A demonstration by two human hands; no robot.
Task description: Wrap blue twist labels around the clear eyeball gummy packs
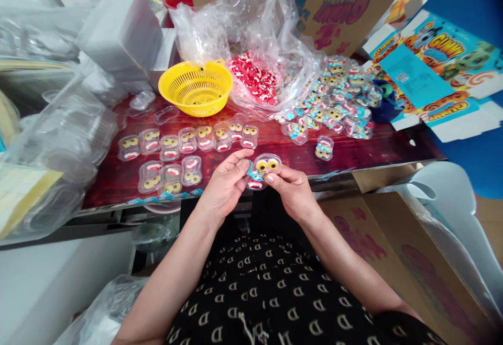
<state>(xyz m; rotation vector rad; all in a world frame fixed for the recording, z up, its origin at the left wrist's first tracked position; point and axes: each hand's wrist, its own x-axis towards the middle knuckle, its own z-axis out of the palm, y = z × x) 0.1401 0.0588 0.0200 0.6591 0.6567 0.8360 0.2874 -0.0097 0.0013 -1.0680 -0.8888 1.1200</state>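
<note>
Both hands pinch one clear candy shell (262,171) above the counter (377,146) edge: left hand (227,184) grasping its left end, right hand (290,188) its right. Sealed packs (338,101) piled far right; about twelve unsealed filled shells (184,142) wait in rows. Judged partway.

The fingers of the left hand (226,182) and right hand (288,188) cover the lower part of the clear candy shell (262,169). The plastic bag (255,36) veils the red candies (254,79). Print on the sealed packs (338,101) is too small to read. The picture's edges cut off the cardboard box (338,4) and the printed carton (436,67).
</note>
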